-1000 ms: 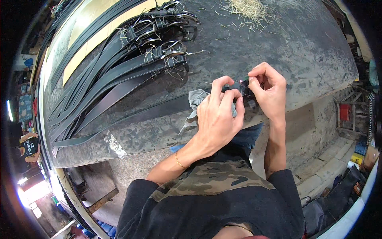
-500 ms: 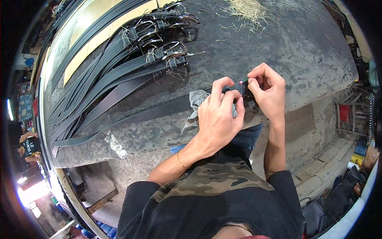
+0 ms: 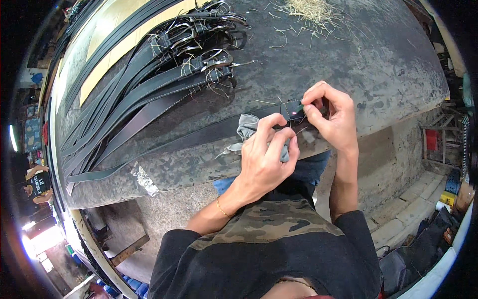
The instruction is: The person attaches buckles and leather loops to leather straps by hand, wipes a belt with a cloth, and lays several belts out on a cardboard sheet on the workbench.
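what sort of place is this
Most likely a leather workshop making belts: dark belts with metal buckles lie piled on a worktable, a heap of loose straw-coloured strands sits farther back, and another belt stretches toward the person's hands.

Passage is open over the dark worktable [image 3: 398, 70] beyond and to the right of the right hand [image 3: 339, 119]. A heap of black buckled belts [image 3: 144, 82] obstructs the left side; straw-coloured thread offcuts [image 3: 312, 13] lie toward the far side. A bunched grey cloth [image 3: 247, 126] crowds the left hand [image 3: 265, 155].
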{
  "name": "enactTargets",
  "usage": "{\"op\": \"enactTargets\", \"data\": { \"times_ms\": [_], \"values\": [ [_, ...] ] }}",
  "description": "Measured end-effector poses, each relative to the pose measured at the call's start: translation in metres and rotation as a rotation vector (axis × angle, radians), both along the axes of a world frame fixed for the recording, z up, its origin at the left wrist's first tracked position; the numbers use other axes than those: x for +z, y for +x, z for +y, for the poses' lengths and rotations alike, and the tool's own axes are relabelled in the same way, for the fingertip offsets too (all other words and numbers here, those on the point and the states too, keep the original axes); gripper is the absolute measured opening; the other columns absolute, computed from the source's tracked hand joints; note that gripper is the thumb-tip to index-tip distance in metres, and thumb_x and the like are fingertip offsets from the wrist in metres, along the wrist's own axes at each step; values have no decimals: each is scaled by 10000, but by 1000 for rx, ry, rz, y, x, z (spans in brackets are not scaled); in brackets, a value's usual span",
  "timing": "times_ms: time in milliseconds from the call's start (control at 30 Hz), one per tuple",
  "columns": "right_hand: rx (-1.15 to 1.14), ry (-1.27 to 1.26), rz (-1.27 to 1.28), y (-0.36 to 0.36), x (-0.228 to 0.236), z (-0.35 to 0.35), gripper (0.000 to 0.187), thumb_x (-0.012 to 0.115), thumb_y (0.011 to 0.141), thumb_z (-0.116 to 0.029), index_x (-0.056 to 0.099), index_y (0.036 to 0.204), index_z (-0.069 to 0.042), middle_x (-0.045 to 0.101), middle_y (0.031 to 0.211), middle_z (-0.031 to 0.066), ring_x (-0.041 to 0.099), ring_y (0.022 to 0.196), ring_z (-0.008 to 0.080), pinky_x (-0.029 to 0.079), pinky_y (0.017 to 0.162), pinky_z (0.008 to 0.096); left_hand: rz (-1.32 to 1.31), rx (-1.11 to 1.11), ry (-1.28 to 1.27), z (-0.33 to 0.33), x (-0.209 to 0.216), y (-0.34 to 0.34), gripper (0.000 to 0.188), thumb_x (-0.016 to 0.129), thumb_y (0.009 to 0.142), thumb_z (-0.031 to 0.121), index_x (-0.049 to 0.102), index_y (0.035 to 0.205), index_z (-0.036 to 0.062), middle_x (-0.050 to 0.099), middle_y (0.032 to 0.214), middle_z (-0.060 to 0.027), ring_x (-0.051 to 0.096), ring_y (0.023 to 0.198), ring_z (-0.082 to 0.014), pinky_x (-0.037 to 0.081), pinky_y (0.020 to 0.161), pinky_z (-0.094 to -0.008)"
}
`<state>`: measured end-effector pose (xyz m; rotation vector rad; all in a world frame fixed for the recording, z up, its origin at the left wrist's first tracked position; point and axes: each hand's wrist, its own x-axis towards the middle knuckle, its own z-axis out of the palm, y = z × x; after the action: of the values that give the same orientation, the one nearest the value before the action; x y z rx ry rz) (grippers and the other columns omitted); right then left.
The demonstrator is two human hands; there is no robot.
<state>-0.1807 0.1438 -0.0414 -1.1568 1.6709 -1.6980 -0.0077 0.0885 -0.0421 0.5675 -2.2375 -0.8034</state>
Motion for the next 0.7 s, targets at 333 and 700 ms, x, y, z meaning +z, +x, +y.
{"op": "enactTargets", "data": {
  "times_ms": [333, 700],
  "values": [
    [97, 0, 378, -3, -1, -1, 99, 691, 686, -2, 651, 761, -54, 563, 667, 20, 500, 629, 158, 413, 670, 304, 107, 11, -80, 0, -8, 0, 238, 742, 692, -32, 628, 897, 8, 544, 951, -102, 599, 604, -186, 487, 518, -309],
    [86, 7, 392, -2, 1, -3, 88, 689, 686, -4, 650, 745, -56, 585, 677, 18, 491, 612, 161, 408, 679, 303, 111, 1, -99, 0, -8, 0, 241, 744, 695, -25, 627, 901, 14, 553, 946, -97, 575, 605, -183, 479, 517, -304]
  ]
}}
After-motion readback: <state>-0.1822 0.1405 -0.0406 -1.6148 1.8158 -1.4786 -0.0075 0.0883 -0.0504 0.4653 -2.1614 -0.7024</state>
